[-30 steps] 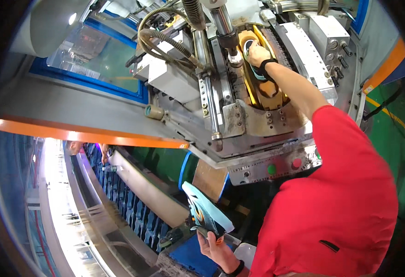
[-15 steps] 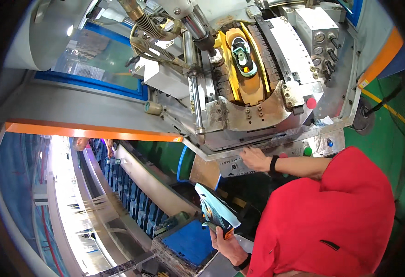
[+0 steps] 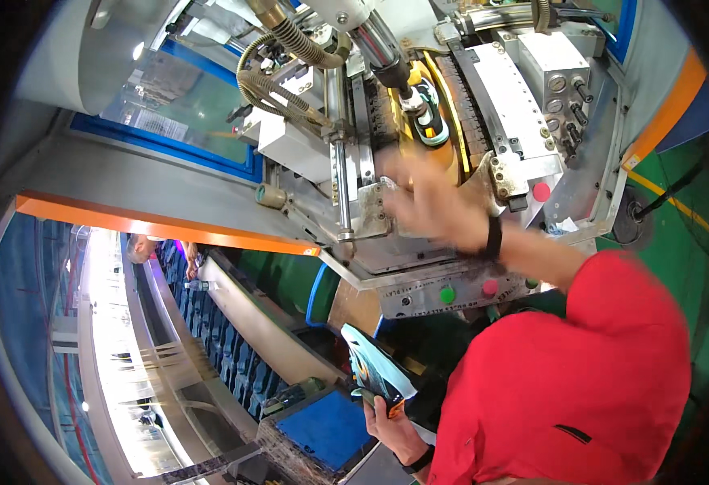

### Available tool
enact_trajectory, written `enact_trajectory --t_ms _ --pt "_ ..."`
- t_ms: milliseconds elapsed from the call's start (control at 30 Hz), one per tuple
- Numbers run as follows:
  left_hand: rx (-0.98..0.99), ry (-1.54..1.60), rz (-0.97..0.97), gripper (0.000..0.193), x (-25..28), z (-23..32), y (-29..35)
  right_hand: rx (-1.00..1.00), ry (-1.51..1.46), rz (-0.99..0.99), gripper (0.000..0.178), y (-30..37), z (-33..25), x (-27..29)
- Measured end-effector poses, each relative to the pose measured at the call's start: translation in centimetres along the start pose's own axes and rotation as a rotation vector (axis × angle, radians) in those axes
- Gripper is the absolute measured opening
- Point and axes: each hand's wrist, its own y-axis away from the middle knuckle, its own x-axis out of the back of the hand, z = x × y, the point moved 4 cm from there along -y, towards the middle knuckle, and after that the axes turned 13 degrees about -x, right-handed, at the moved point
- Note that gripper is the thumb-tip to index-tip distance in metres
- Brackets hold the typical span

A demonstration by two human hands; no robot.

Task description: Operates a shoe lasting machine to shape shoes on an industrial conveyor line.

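Note:
My left hand [image 3: 395,430] is closed around the end of a light blue, black and orange shoe [image 3: 374,368], held low in front of me. My right hand [image 3: 431,198], smeared by motion, reaches over the front of the machine's mould bed; its fingers cannot be made out clearly. Just beyond it, a black, white and teal shoe [image 3: 433,125] sits in the orange holder between yellow side strips. A metal ram [image 3: 411,101] overlaps this shoe's left side in view; whether it touches is unclear. The hand hides the bed's near end.
Green and pink buttons line the front control panel [image 3: 467,295]. Gauges and knobs cover a metal block [image 3: 560,77] at right. A blue-topped stand [image 3: 326,428] is by my left hand. Another person's hand [image 3: 191,263] is at the line of blue parts at left.
My right hand has left the control panel and moved up and away from me over the mould bed. The ram has shifted right, to the shoe. My left hand still holds its shoe.

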Motion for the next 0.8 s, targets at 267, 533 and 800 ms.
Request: enact_trajectory --t_ms 267,533,800 --pt "0.029 0.022 -0.074 0.038 -2.5 -0.9 -0.1 0.172 -0.102 0.311 0.054 -24.4 -6.8 8.3" --pt "0.027 0.029 -0.056 0.041 -0.8 -2.5 1.7 -0.055 -0.133 0.159 0.056 -25.8 -5.4 7.5" --pt "-0.022 -0.157 0.200 0.055 6.6 -0.3 4.6 0.007 -0.027 -0.138 0.036 -26.6 -1.1 0.6"
